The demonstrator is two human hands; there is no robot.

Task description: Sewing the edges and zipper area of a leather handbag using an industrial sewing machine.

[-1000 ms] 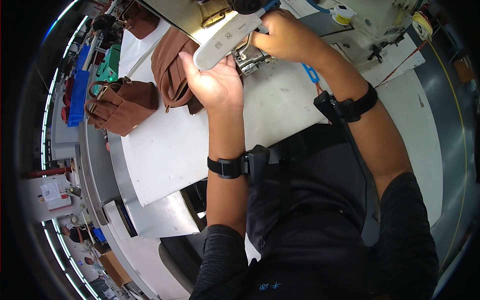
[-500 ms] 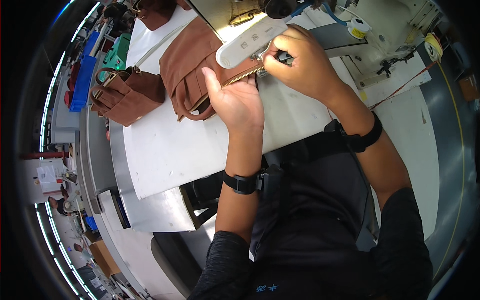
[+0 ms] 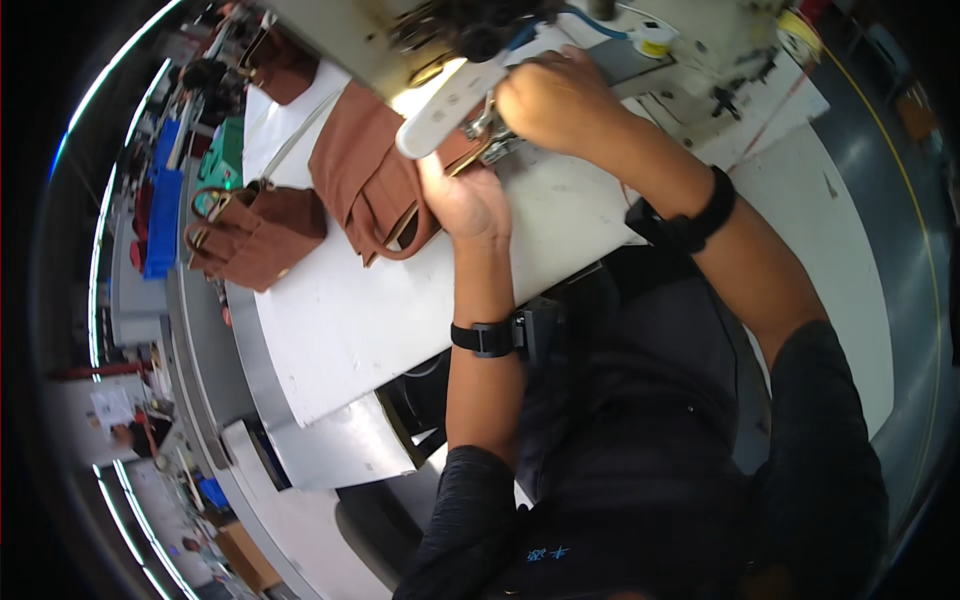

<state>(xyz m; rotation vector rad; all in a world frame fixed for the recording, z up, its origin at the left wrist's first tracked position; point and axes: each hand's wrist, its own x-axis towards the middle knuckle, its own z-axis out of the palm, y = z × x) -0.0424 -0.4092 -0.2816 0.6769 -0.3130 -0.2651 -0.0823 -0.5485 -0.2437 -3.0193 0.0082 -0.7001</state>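
A brown fabric bag with handles lies on the white table, its edge under the head of a sewing machine. My left hand is closed on the bag's near edge, thumb on top and fingers mostly hidden beneath. A short stretch of metal zipper shows beside that thumb. Curled beside the presser foot is my right hand. Its fingertips are hidden and blurred, so what they hold, if anything, cannot be made out.
Left of the worked bag stands a smaller brown bag. Another brown bag sits at the far end of the white table. A green box and blue bins stand farther left. A thread spool is on the machine.
My right hand has gone from a pinch at the zipper's end to a curled hold beside the presser foot. Less zipper shows. The whole view has shifted slightly.
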